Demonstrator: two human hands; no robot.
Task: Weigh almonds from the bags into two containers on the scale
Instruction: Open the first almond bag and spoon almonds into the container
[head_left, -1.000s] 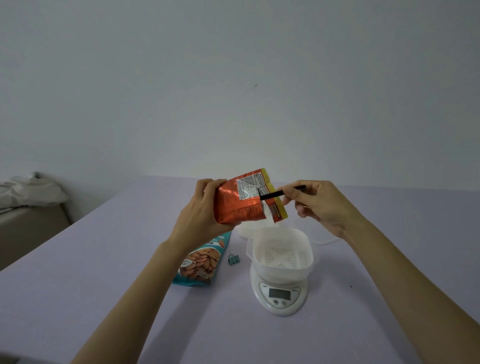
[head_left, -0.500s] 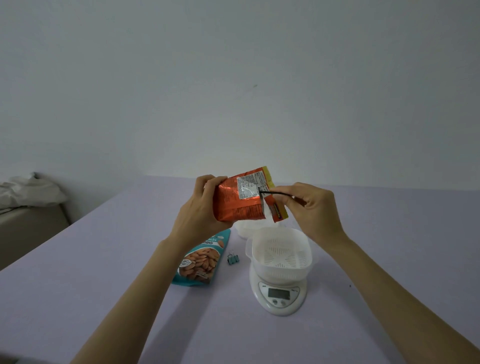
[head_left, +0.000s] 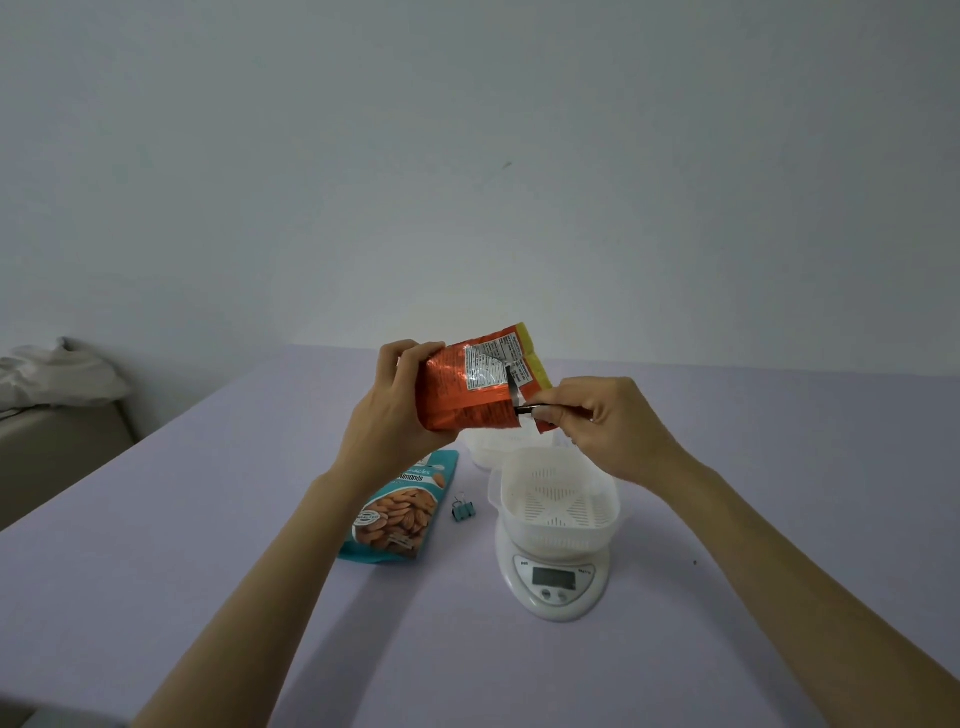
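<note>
Left hand (head_left: 384, 415) grips orange almond bag (head_left: 470, 387) mid-air above far containers, long axis tilted, yellow end up-right. Right hand (head_left: 608, 421) pinches black clip (head_left: 524, 409) at bag's edge. White strainer container (head_left: 558, 506) on scale (head_left: 553, 582); teal almond bag (head_left: 400, 509) flat, near table's middle; near edge open.

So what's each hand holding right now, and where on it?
Left hand grips the orange bag by its left side. Right hand pinches a thin black tool by its rear end.

Both forearms reach forward, raised. The left hand (head_left: 395, 410) curls closed in a grasp, thumb toward the camera; the right hand (head_left: 605, 423) pinches its fingertips together.
</note>
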